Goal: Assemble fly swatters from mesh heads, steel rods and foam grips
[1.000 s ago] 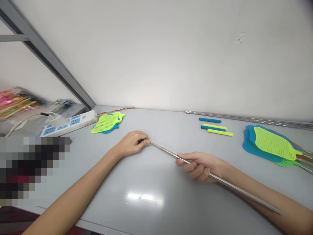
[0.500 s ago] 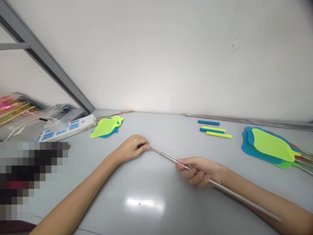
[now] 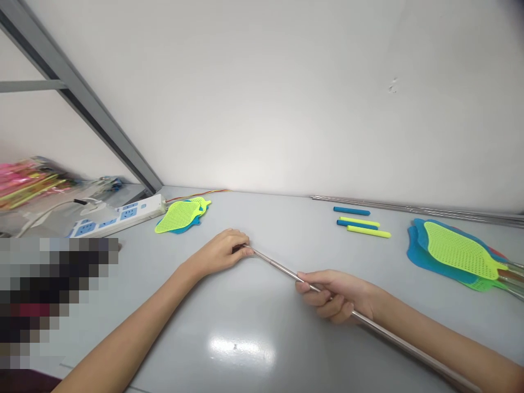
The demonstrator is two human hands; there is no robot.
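A thin telescopic metal rod (image 3: 278,266) slants across the tabletop from centre to lower right. Its far tip is pinched between the thumb and fingers of my left hand (image 3: 229,251), which rests low over the table. Further along, my right hand (image 3: 327,295) is wrapped round the thicker section, palm turned upward, and the rest of the rod runs along my right forearm out of the bottom of the view. The very tip is hidden by my left fingers.
Fly swatter heads (image 3: 180,215) lie at the left by a white power strip (image 3: 126,215). Behind my right hand are blue and yellow tubes (image 3: 368,232), metal rods (image 3: 393,207) along the wall, and fly swatters (image 3: 462,251) with rods attached. Packaged goods (image 3: 33,180) sit far left.
Both hands keep their hold on the rod, nearly unchanged. The whole scene has shifted slightly down and to the right in the view.
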